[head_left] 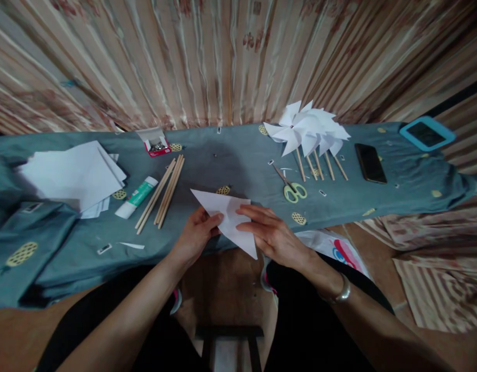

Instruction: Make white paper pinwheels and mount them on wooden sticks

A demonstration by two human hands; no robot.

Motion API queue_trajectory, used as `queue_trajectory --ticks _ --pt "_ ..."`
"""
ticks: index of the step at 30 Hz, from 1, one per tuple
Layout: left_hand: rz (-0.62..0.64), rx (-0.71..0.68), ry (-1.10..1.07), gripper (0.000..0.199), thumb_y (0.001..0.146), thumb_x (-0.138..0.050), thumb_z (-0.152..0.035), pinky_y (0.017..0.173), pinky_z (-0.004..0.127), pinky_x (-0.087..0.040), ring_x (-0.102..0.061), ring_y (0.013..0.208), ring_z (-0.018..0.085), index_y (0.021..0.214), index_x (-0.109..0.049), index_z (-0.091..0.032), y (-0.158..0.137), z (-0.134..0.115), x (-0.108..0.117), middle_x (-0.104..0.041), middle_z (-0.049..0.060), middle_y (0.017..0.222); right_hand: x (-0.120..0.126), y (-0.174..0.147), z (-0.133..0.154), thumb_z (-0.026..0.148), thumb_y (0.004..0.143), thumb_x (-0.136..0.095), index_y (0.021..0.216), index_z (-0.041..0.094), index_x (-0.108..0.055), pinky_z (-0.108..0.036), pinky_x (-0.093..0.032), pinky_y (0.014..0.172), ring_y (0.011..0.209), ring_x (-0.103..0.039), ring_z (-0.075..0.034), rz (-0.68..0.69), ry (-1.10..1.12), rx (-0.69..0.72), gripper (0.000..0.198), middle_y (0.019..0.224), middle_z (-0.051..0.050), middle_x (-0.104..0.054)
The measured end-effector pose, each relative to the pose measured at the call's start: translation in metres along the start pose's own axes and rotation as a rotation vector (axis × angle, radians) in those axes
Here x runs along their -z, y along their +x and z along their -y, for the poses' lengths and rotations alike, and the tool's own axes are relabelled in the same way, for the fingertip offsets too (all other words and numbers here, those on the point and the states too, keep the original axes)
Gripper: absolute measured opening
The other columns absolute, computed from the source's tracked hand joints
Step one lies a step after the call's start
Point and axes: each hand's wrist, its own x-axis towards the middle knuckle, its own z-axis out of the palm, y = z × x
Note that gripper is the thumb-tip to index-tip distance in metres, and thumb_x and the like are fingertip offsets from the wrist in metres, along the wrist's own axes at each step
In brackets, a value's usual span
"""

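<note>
A white sheet of paper (232,230), folded into a triangle, is held in front of me over the near edge of the cloth-covered table. My left hand (199,232) pinches its left side, thumb on top and fingers partly hidden beneath. On the right side, my right hand (271,232) grips the paper, fingers bent over its upper face. Green-handled scissors (290,187) lie beyond my right hand. Past my left hand are several wooden sticks (169,191) and a glue stick (136,197).
White paper sheets (71,170) are stacked at the left. A red box of small metal pieces (156,143) stands near the curtain. Several paper pinwheels on sticks (300,129) lie at the back right, beside a black phone (370,163) and a blue-framed tablet (427,133).
</note>
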Motion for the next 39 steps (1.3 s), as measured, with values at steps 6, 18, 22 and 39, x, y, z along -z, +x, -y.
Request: queue_trajectory --ticks 6,18,22,39 --pt "-0.045 -0.085 -0.027 0.036 0.067 -0.081 -0.033 0.073 0.032 -0.056 -0.068 0.079 0.019 0.095 -0.068 -0.016 0.006 -0.002 0.005 -0.074 0.005 0.09 0.001 0.001 0.0 0.01 0.093 -0.043 0.113 0.016 -0.066 -0.045 -0.049 0.103 0.124 -0.059 -0.023 0.041 0.066 -0.034 0.031 0.129 -0.013 -0.066" --pt "-0.042 -0.271 0.081 0.052 0.07 -0.077 -0.025 0.091 0.035 -0.052 -0.068 0.099 0.02 0.119 -0.06 -0.02 0.017 -0.005 0.019 -0.074 0.005 0.101 -0.008 0.004 -0.005 0.014 0.096 -0.041 0.111 0.017 -0.067 -0.045 -0.051 0.095 0.112 -0.062 -0.024 0.014 -0.073 -0.004 0.03 0.118 -0.012 -0.069" --pt "-0.089 -0.236 0.047 0.052 0.068 -0.078 -0.023 0.087 0.031 -0.054 -0.069 0.095 0.019 0.117 -0.063 -0.02 0.015 -0.01 0.017 -0.075 0.003 0.095 -0.008 0.01 0.003 0.012 0.095 -0.04 0.117 0.014 -0.063 -0.045 -0.05 0.098 0.114 -0.06 -0.024 0.046 -0.027 -0.017 0.032 0.121 -0.014 -0.067" --pt "0.003 -0.181 0.075 0.028 0.068 -0.081 -0.034 0.083 0.035 -0.057 -0.071 0.092 0.025 0.089 -0.076 -0.017 0.007 -0.01 0.001 -0.077 0.006 0.091 -0.018 0.056 0.006 0.031 0.09 -0.062 0.097 0.02 -0.074 -0.026 -0.046 0.071 0.078 -0.068 -0.016 -0.157 0.382 -0.572 0.017 0.087 -0.001 -0.075"
